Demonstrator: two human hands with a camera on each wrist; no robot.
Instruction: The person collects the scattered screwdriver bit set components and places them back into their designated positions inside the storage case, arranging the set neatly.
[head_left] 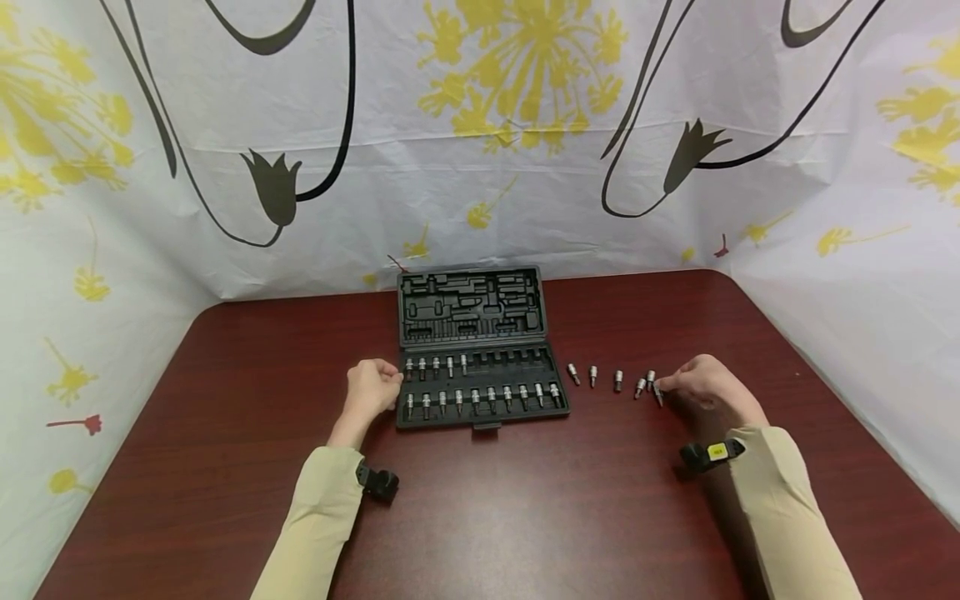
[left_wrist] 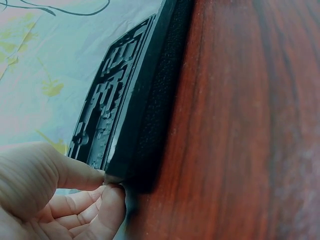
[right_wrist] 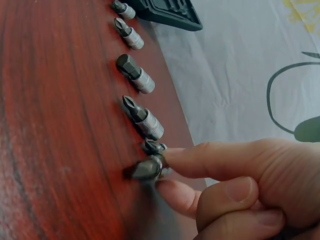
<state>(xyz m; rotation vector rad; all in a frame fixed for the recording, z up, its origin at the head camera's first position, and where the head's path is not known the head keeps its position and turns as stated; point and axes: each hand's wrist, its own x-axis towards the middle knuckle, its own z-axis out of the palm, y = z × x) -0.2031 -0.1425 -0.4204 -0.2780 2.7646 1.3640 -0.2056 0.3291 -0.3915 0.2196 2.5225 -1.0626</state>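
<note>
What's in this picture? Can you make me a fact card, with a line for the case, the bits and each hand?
Case: black box, open on a reddish-brown table
Lid: raised at the back
Bits in case: front row of metal bits, plus a shorter row behind
Bits on table: five loose bits, right of the box
Left hand: holds the box's left edge
Right hand: pinches one more bit
Behind: white cloth with flowers
</note>
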